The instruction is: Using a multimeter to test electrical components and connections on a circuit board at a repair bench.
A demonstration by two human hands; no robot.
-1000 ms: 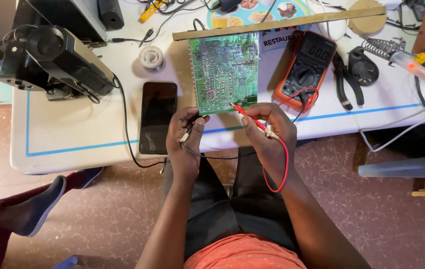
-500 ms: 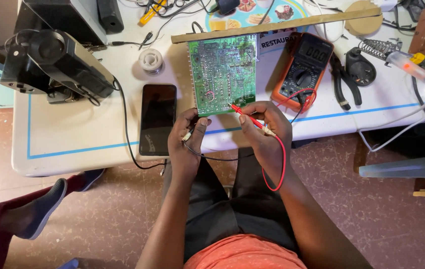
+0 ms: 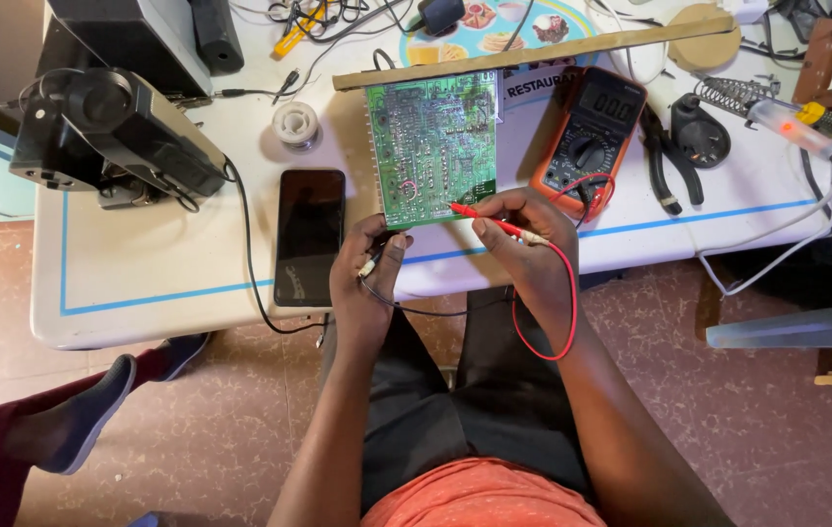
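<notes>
At table edge, right hand [image 3: 523, 229] pinching red probe [image 3: 479, 217] on circuit board [image 3: 433, 146]

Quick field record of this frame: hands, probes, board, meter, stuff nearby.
left hand: holds black probe, at board's lower left edge
right hand: holds red probe, tip on board's lower right
circuit board: green, flat on white table
multimeter: orange-cased, right of board
phone: dark screen, left of board
solder reel: above phone
</notes>
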